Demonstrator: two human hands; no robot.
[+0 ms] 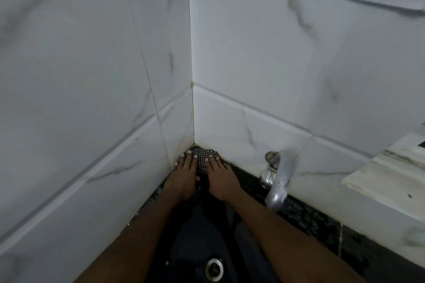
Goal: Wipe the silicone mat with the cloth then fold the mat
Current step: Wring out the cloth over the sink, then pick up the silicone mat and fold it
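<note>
The checkered cloth (pixel 203 159) is being pressed into the corner where the two tiled walls (pixel 253 64) meet. The left hand (pixel 182 177) and the right hand (pixel 221 176) are being laid side by side on it. Neither grip is being closed: the fingers are being stretched out straight on the fabric, and nothing is being pinched.

Between the forearms a dark, smooth sheet (pixel 202 225) is being glimpsed, running back toward the drain (pixel 214 269). It is being taken for the silicone mat, though in this dimness that cannot be told for certain.

The cloth is being judged light and limp, apt to bunch, and so best driven under flat palms. The mat is being judged soft, floppy and probably slick if wet. For the fold it is likely best taken by pinching two corners of one edge, well clear of the tap (pixel 277 181) on the right.
</note>
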